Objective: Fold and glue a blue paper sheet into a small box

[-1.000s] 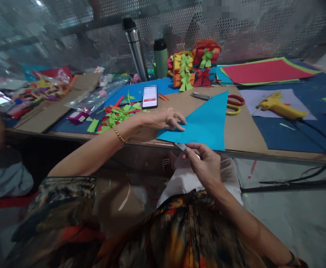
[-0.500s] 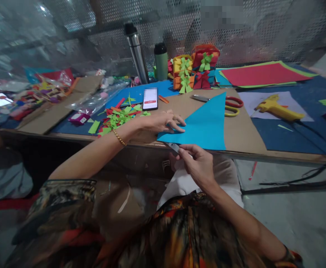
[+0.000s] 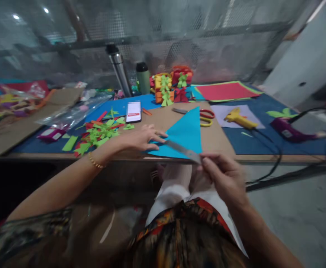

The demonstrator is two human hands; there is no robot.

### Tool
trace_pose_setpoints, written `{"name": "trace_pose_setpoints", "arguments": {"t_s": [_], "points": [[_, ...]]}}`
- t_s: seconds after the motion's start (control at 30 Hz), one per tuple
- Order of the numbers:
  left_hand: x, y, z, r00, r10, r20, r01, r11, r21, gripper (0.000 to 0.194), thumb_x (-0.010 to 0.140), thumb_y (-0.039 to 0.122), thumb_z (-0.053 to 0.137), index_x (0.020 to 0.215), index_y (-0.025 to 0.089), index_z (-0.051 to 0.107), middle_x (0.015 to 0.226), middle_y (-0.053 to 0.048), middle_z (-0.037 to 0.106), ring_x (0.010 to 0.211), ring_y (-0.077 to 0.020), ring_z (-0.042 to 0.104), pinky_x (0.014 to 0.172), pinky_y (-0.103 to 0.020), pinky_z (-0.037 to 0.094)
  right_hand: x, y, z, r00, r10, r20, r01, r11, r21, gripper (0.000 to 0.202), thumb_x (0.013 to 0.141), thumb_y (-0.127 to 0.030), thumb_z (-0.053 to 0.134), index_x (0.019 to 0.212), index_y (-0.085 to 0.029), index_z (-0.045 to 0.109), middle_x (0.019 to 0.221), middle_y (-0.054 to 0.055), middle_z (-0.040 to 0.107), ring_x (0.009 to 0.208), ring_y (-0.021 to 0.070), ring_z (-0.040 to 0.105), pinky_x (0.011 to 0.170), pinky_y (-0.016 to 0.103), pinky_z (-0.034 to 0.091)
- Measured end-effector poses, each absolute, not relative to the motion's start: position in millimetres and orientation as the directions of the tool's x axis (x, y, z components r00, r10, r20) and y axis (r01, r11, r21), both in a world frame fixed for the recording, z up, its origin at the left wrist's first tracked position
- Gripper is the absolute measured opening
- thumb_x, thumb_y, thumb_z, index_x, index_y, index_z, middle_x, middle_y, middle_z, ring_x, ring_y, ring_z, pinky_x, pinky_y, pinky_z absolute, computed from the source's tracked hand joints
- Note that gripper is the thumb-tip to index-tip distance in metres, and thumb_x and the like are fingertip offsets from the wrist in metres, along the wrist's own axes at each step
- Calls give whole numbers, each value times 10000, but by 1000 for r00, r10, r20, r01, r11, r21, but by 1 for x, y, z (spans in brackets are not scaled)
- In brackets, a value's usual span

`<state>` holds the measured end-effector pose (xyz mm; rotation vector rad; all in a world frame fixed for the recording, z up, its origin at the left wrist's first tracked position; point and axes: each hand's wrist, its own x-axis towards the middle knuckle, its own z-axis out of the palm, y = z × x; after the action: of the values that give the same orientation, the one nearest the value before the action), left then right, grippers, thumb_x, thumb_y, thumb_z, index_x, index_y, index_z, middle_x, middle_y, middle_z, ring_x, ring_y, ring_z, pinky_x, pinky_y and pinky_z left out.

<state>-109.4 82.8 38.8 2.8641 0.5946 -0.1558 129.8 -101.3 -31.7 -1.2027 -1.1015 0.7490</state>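
A bright blue sheet of paper (image 3: 187,130), triangular in outline, lies on brown cardboard at the table's front edge. My left hand (image 3: 144,139) rests at its left corner with the fingers stretched out flat. Between finger and thumb of my right hand (image 3: 225,173) is the near end of a thin metal ruler (image 3: 183,149), blurred by motion. The ruler slants over the lower part of the paper, its far end close to my left fingertips. Behind the paper, partly covered by it, are scissors (image 3: 206,122) with red and yellow handles.
A yellow glue gun (image 3: 241,119) lies on a pale sheet at the right, its cord trailing off the table. Left of the paper are green and red paper scraps (image 3: 103,132) and a phone (image 3: 134,111). Bottles (image 3: 143,80) and small paper boxes (image 3: 163,87) stand behind.
The ruler, earlier mostly hidden beneath the paper's front edge, now lies across its top. My right hand has moved right with it. My left hand stays on the left corner. The view has shifted.
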Motion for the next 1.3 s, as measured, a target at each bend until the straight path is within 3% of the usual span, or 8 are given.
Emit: {"name": "trace_pose_setpoints", "arguments": {"t_s": [0.1,0.23,0.33,0.5,0.63,1.0,1.13,1.3], "points": [[-109,64,42,892,442,-91,450,-888,91,532,991,545,585,1456,287,596,1550,-77,578,1372,-319,515,1157,-504,334,180,-85,-22,498,739,454,383,282,-880,299,938,-424,617,1129,-215,712,736,2,719,473,107,508,487,260,436],[-106,44,27,878,479,-15,478,-876,-65,959,802,706,743,1577,223,449,1615,-192,471,1465,-415,448,1166,-560,352,222,-64,-28,448,727,520,753,6,-658,388,949,-422,451,1110,-183,711,847,79,778,766,214,732,726,339,558],[-104,40,8,868,490,85,497,-856,-142,854,862,619,731,1578,248,448,1617,-195,466,1487,-405,438,1177,-569,366,229,-58,-37,430,723,541,820,-62,-569,375,933,-392,439,1050,-193,733,960,123,806,842,267,761,726,363,547],[-105,43,-4,869,482,111,492,-867,-83,590,1001,537,567,1529,278,528,1527,-172,581,1396,-334,573,1107,-496,491,232,-63,-42,361,777,516,891,-124,-436,322,943,-395,511,1062,-214,748,888,109,811,765,279,760,625,337,488],[-105,44,-9,848,515,125,527,-845,-92,449,1066,445,446,1461,303,607,1498,-142,615,1377,-319,598,1109,-515,506,239,-69,-41,270,854,445,934,-120,-336,277,890,-322,617,1123,-238,742,1039,101,813,865,276,765,654,324,497],[-102,50,-18,838,456,299,527,-820,-224,404,996,175,483,1327,237,705,1394,-158,690,1380,-365,587,1097,-569,500,222,36,40,176,895,411,979,-116,-168,403,1085,-306,368,1358,-176,634,1288,174,685,1136,275,679,897,367,531],[-103,46,-20,821,472,322,557,-787,-267,400,1000,131,460,1298,220,711,1318,-140,737,1243,-332,680,1004,-516,534,221,105,52,189,928,322,981,-168,-94,402,996,-407,642,1328,-181,621,1330,112,644,1132,247,662,945,470,580],[-105,49,-26,825,449,343,547,-786,-287,302,1012,188,532,1249,211,718,1268,-126,760,1181,-299,702,955,-455,515,223,142,40,152,955,256,988,-146,-40,405,992,-407,650,1333,-192,618,1345,107,637,1133,241,660,947,469,582]]}}
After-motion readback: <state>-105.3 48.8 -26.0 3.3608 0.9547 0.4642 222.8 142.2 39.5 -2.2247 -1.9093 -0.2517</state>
